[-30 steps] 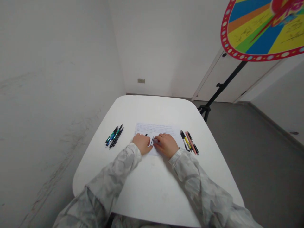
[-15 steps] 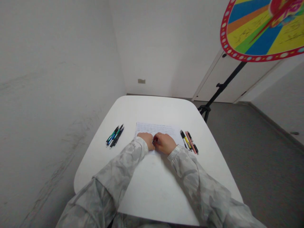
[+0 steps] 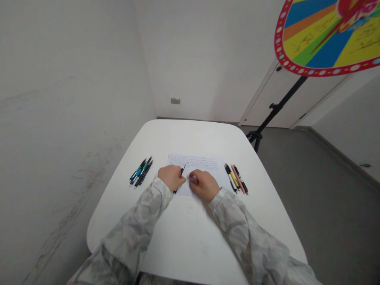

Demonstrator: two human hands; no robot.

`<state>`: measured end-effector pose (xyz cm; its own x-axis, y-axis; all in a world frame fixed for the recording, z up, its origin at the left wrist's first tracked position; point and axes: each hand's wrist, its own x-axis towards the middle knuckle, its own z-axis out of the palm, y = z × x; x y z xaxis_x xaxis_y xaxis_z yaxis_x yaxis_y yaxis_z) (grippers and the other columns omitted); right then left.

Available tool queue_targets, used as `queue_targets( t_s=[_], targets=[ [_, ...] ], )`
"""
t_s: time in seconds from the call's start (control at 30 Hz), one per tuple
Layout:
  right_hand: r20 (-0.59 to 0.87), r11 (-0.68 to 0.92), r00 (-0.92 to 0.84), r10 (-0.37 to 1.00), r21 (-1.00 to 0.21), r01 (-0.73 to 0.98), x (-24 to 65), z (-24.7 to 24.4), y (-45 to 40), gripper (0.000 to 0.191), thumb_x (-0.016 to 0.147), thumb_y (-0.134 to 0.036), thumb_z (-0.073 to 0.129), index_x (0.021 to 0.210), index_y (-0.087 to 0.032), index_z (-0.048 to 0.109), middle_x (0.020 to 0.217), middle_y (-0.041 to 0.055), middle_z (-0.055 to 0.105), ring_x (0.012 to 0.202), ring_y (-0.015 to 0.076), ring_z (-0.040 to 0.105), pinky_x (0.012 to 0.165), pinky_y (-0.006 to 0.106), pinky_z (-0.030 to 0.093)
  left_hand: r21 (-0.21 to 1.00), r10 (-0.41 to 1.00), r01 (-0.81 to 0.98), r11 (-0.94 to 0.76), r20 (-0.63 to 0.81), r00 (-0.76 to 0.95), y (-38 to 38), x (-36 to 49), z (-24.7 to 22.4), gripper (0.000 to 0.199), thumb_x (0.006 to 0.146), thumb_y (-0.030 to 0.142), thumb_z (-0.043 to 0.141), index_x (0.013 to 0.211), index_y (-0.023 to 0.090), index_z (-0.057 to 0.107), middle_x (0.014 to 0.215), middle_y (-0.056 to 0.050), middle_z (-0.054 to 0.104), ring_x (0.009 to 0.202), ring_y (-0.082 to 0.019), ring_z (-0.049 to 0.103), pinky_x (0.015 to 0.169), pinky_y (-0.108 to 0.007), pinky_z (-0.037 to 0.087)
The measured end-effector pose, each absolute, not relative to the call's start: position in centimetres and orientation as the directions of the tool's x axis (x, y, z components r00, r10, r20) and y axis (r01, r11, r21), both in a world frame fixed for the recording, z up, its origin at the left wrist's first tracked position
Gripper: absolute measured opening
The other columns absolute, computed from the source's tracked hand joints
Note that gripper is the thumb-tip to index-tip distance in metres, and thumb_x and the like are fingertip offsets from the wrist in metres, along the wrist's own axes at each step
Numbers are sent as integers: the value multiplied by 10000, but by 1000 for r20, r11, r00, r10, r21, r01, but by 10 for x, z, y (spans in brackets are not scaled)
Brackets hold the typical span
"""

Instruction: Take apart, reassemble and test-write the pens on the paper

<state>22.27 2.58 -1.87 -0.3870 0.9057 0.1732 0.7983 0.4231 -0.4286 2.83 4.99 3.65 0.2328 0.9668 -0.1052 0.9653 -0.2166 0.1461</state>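
Observation:
My left hand (image 3: 171, 177) is closed around a slim black pen (image 3: 175, 191), held at a slant over the written sheet of paper (image 3: 218, 163). A thin, dark pointed end rises above the thumb, and the pen's lower end shows beneath the hand. Just to the right, apart from the pen, my right hand (image 3: 206, 184) rests on the paper with thumb and fingers curled together. Something small and dark may sit between those fingertips, but I cannot make it out. Lines of handwriting cover the upper part of the sheet.
Several dark, blue and green pens (image 3: 141, 172) lie at the left of the white table (image 3: 190, 136). More pens (image 3: 236, 179), black, yellow and pink, lie right of the paper. Beyond the table's right edge stands a colourful prize wheel (image 3: 320, 39) on a black stand (image 3: 274, 107).
My hands, together over the paper before, have drawn apart. The left moved leftward with the pen, which now shows more fully; the right stayed nearly in place.

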Motion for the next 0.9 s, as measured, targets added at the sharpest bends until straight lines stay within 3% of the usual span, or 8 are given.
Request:
queue_targets(
  t_s=[0.1,0.3,0.47,0.53,0.63,0.77,0.9],
  targets=[
    [184,431,-390,902,-434,792,221,-20,25,158,945,-154,662,1084,-224,686,967,35,776,841,196,694,848,322,443,182,972,959,-219,-46,231,51,25,31,125,857,340,677,855,232,739,909,-66,796,875,-262,745,723,-334,494],
    [221,475,-421,880,-424,771,219,-28,22,180,960,-126,652,1103,-224,702,964,42,785,874,199,708,853,331,444,137,954,947,-292,106,279,46,20,13,107,919,304,649,926,221,717,909,-75,765,869,-252,711,711,-333,462],
    [369,538,-393,842,-546,642,217,-35,14,333,956,-91,612,1253,-227,676,1056,64,771,851,200,677,851,357,481,124,854,895,-428,378,357,46,5,-16,72,907,247,673,851,211,700,773,-48,723,755,-224,679,681,-332,455],
    [446,554,-329,832,-633,541,219,-30,12,343,981,-111,589,1288,-239,670,1066,67,747,796,189,644,812,360,505,91,750,850,-518,527,401,48,-1,-25,63,885,211,681,823,208,693,731,-33,708,717,-209,668,665,-331,456],
    [520,543,-172,837,-745,388,225,-19,11,183,1015,-176,607,1136,-256,719,1039,64,717,795,185,629,777,356,530,27,584,784,-620,683,438,50,-7,-30,68,879,177,666,820,204,688,699,-16,695,668,-187,651,640,-328,456],
    [552,526,15,834,-803,280,236,-19,12,19,988,-244,704,1003,-255,711,954,46,686,813,198,625,771,371,530,-40,461,706,-707,731,503,49,-7,-26,101,914,171,638,824,198,677,688,-3,693,627,-165,636,606,-323,453],
    [494,469,120,861,-863,185,241,-39,15,63,978,-294,735,978,-246,695,910,33,663,819,193,627,758,357,529,-83,404,643,-762,716,570,47,-5,-23,114,942,170,631,841,195,677,707,0,714,625,-153,644,598,-310,465]
  ],
)
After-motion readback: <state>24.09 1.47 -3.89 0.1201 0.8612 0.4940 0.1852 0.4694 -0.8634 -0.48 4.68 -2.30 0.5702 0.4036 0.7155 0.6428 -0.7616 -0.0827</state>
